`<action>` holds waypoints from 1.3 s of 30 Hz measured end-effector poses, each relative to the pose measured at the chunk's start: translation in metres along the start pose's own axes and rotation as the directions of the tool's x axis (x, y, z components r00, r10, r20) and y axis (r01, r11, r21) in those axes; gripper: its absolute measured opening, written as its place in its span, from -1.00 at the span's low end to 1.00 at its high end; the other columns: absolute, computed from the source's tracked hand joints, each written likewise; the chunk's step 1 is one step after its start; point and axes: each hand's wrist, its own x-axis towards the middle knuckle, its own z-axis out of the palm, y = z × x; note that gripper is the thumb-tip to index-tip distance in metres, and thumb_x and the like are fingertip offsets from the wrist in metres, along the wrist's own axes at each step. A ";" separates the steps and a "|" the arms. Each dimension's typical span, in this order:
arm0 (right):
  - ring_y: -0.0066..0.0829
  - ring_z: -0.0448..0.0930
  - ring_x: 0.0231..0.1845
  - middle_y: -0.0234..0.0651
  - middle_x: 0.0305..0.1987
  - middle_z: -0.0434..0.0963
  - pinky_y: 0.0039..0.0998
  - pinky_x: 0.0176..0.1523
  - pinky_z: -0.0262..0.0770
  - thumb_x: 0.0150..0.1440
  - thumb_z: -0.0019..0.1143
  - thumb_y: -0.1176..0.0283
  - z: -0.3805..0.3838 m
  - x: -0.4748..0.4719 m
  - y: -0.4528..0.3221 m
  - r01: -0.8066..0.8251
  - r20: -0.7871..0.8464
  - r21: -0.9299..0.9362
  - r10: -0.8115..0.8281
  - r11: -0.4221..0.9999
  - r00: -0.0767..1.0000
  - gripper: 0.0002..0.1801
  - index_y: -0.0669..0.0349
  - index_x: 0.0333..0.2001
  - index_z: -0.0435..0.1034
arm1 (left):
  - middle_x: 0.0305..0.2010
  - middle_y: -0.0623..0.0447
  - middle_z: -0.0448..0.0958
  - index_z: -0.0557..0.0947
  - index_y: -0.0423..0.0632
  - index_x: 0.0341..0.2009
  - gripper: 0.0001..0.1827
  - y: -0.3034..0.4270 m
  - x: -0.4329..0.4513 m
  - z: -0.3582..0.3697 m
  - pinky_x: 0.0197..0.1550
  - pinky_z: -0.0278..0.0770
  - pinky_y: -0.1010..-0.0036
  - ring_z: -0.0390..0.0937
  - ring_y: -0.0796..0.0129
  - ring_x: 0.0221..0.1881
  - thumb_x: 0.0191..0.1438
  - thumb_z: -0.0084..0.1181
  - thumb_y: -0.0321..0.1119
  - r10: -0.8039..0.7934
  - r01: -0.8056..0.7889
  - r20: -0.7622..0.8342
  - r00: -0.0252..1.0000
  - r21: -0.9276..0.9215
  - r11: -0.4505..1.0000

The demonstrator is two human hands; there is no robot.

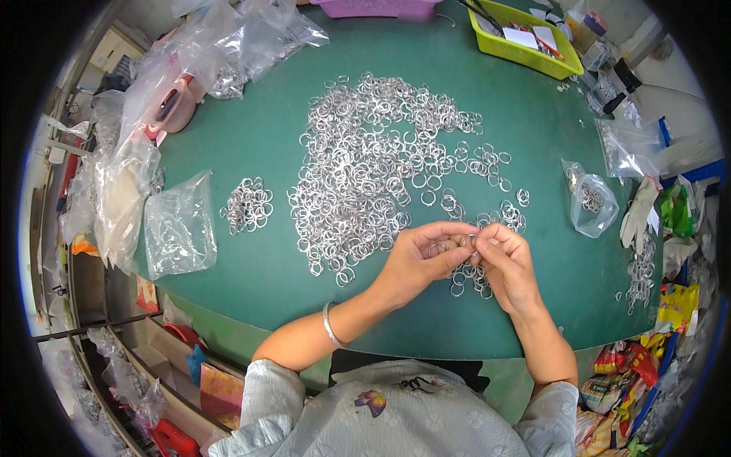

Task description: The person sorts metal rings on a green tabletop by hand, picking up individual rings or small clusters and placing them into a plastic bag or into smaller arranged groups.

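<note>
My left hand [420, 257] and my right hand [508, 257] meet over the near part of a green tabletop [257, 297]. Between their fingertips is a silver-coloured metal ring [468, 243], partly covered by the fingers. Another ring [437, 249] shows inside the curl of my left hand. Beneath the hands lies a small group of rings [471, 280], partly hidden by them. A large spread pile of similar rings [354, 171] covers the middle of the table. Just beyond my right hand are several loose rings [508, 214].
A smaller ring pile [248, 204] and a clear plastic bag [180, 225] lie to the left. At right are a bag holding rings [591, 200], a glove [637, 217] and more rings [641, 271]. A yellow-green basket [528, 54] and a purple tray [377, 8] stand at the far edge.
</note>
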 end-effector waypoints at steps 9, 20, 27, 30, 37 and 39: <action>-0.61 0.44 -0.32 -0.33 -0.34 0.47 -0.57 -0.21 0.37 0.11 -0.07 0.49 -0.006 0.002 0.008 0.055 0.059 -0.004 -0.055 0.998 0.997 -0.91 0.26 -0.30 0.30 | -0.39 0.16 0.42 0.44 -0.24 -0.07 -0.66 -0.002 0.002 -0.001 -0.56 0.17 0.76 0.23 0.67 -0.51 -0.01 0.04 -0.54 0.013 -0.013 0.002 1.000 0.011 1.000; -0.58 0.45 -0.31 -0.29 -0.30 0.47 -0.55 -0.21 0.39 0.11 -0.08 0.48 -0.002 0.001 0.008 0.074 0.069 -0.025 -0.072 0.997 0.995 -0.88 0.29 -0.27 0.30 | -0.63 0.26 0.26 0.46 -0.22 -0.08 -0.69 -0.001 0.000 -0.002 -0.62 -0.05 0.68 0.05 0.66 -0.64 0.03 0.01 -0.47 -0.029 0.030 0.012 1.000 -0.089 0.996; -0.62 0.45 -0.37 -0.33 -0.35 0.48 -0.56 -0.25 0.37 0.10 -0.07 0.50 0.000 0.000 0.008 0.124 0.013 -0.225 -0.124 0.966 0.992 -0.88 0.30 -0.27 0.32 | -0.61 0.25 0.28 0.48 -0.20 -0.13 -0.74 -0.001 -0.001 0.000 -0.62 -0.02 0.68 0.07 0.65 -0.64 0.04 -0.01 -0.46 -0.045 0.039 -0.054 0.998 -0.106 0.994; -0.69 0.41 -0.45 -0.38 -0.43 0.48 -0.62 -0.31 0.31 0.01 0.01 0.57 -0.010 0.005 -0.002 0.170 -0.032 -0.659 -0.253 0.732 0.967 -0.89 0.31 -0.32 0.38 | -0.58 0.23 0.30 0.49 -0.20 -0.17 -0.78 -0.007 0.000 -0.005 -0.62 0.00 0.69 0.09 0.65 -0.63 0.04 -0.01 -0.45 -0.061 0.041 -0.152 0.987 -0.134 0.990; -0.26 0.38 -0.22 -0.21 -0.25 0.44 -0.37 -0.13 0.29 -0.04 0.04 0.54 -0.059 0.032 -0.021 0.104 0.114 -0.993 -0.632 -0.053 0.767 -0.77 0.31 -0.24 0.40 | -0.58 0.28 0.34 0.56 -0.18 -0.32 -0.84 0.038 0.006 -0.032 -0.64 0.05 0.76 0.13 0.73 -0.64 0.00 0.05 -0.39 0.183 -0.024 -0.422 0.888 0.354 0.935; -0.23 0.35 -0.16 -0.21 -0.19 0.42 -0.34 -0.07 0.25 -0.04 0.04 0.52 -0.063 0.039 -0.018 0.097 0.164 -0.986 -0.640 -0.138 0.751 -0.74 0.31 -0.20 0.38 | -0.60 0.29 0.33 0.56 -0.17 -0.31 -0.85 0.054 -0.004 -0.052 -0.64 0.05 0.77 0.13 0.74 -0.64 0.00 0.05 -0.41 0.306 -0.069 -0.456 0.836 0.466 0.882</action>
